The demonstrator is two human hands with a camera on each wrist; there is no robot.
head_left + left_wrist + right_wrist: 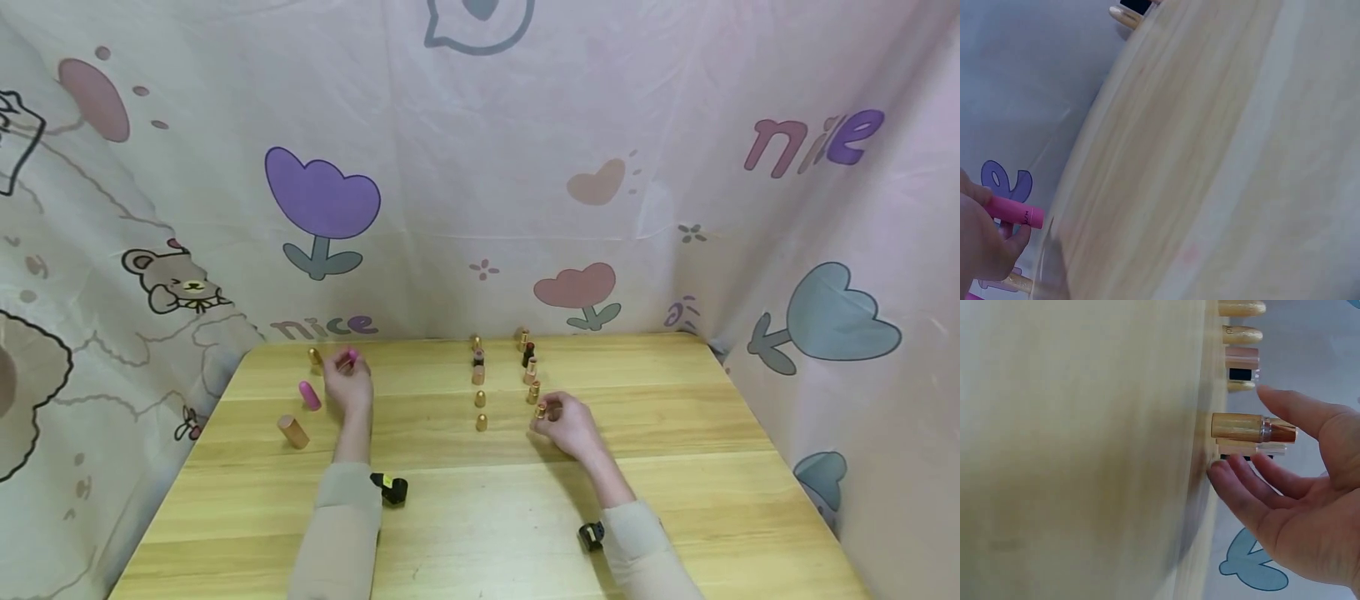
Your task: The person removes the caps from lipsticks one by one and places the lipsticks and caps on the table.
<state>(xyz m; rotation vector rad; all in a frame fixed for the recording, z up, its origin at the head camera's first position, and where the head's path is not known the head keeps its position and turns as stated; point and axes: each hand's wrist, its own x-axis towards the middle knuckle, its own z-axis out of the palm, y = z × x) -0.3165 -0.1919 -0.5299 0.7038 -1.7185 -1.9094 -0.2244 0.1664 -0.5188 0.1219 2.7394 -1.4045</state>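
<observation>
Pink tube (352, 356) observed near the far left corner of the table (480, 517), pinched between the thumb and fingers of the left hand (350, 387). Whether its base touches the tabletop cannot be determined. Beside that hand, toward the left edge, three pieces stand in a line: a round-topped gold piece (314, 358) near the far edge, a second pink piece (309, 396) and a copper-coloured cylinder (293, 432) closest to the near edge.

Right hand (567, 423) is positioned right of the table's middle. Its thumb and fingers are spread apart on either side of an upright gold tube (1235, 427); contact is not clearly shown. This tube forms the near end of a row running to the far edge, which includes a black tube (528, 355). A parallel row stands just to its left, comprising a rose-coloured piece (478, 377) and, at its near end, a gold cap (482, 422). Printed cloth (465, 150) hangs behind the far edge.
</observation>
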